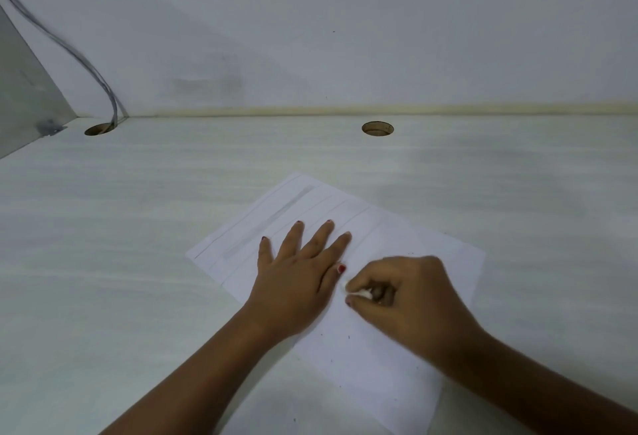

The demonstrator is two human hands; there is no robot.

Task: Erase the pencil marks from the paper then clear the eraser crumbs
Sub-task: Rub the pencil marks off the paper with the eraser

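Right hand (409, 291) pinches white eraser (361, 293) on smooth paper (376, 369).

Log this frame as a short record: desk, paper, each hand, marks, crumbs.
desk: white, two cable holes at the back
paper: white sheet, skewed on the desk
left hand: flat on the paper, fingers spread
right hand: pinches a white eraser on the paper
marks: grey pencil lines, far left part
crumbs: few dark specks, near part

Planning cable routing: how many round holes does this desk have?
2 holes: one back left, grey cables entering it; one back centre. More may lie outside view.
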